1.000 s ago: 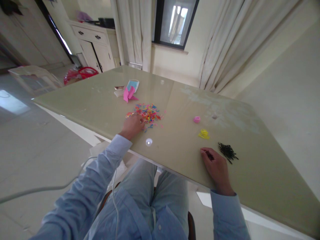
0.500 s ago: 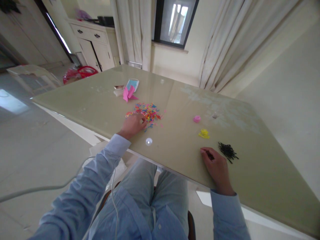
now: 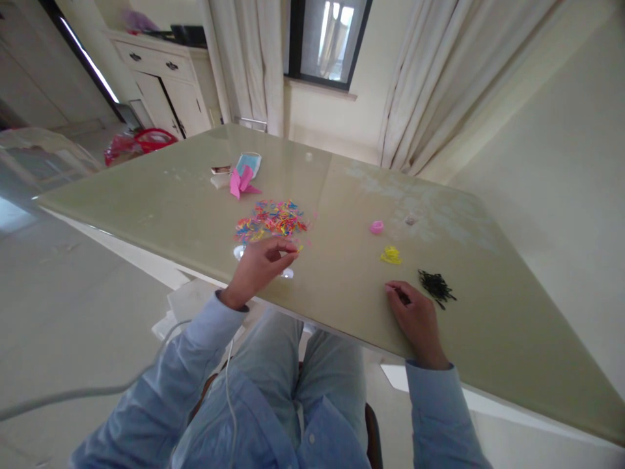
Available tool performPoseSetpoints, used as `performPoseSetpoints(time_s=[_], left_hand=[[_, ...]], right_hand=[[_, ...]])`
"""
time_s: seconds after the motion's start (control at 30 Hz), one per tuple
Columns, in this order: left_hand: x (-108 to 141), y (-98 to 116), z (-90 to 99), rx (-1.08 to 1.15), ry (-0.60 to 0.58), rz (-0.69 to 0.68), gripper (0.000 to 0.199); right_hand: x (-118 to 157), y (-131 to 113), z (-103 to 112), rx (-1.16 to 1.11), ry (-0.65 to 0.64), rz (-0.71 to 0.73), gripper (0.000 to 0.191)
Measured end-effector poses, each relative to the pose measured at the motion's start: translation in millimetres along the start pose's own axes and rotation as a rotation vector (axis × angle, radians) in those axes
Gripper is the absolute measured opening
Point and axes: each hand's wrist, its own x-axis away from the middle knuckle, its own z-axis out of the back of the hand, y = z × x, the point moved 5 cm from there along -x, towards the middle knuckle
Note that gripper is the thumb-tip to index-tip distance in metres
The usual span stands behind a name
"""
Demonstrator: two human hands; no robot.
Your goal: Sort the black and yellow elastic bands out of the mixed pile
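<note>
My left hand (image 3: 263,264) is lifted in front of a loose heap of small multicoloured rubber bands (image 3: 280,218). Its thumb and fingertips pinch a tiny yellow rubber band (image 3: 299,249). On the right, my right hand (image 3: 415,316) rests on the table with curled fingers. Whether anything is inside them is hidden. Beside it lies a pile of thin black bands or strips (image 3: 436,287). A small yellow pile of bands (image 3: 391,255) sits just beyond my right hand, and a small pink bundle (image 3: 376,227) lies farther back.
The glossy greenish table (image 3: 336,195) bears a blue face mask (image 3: 249,163), a folded pink paper piece (image 3: 241,182) and a small packet (image 3: 221,170) at the back left. A small clear item (image 3: 410,221) lies back right. A grey cable (image 3: 73,394) runs at lower left.
My left hand has come away from the multicoloured heap, toward me, with a yellow band between its fingertips. My right hand stays curled in place. The whole view has shifted slightly.
</note>
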Motion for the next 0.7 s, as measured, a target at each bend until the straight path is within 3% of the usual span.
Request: performPoseSetpoints(time_s=[0.2, 0.4, 0.7], left_hand=[[20, 26, -16.7, 0.381, -0.034, 0.077, 0.026], [28, 29, -38.9, 0.669, -0.082, 0.175, 0.033], [26, 35, -70.2, 0.776, -0.15, 0.231, 0.035]], right_hand=[[0, -1, 1, 0.013, 0.008, 0.018, 0.036], [1, 0, 0, -0.002, 0.02, 0.016, 0.034], [2, -2, 0, -0.016, 0.012, -0.005, 0.031]])
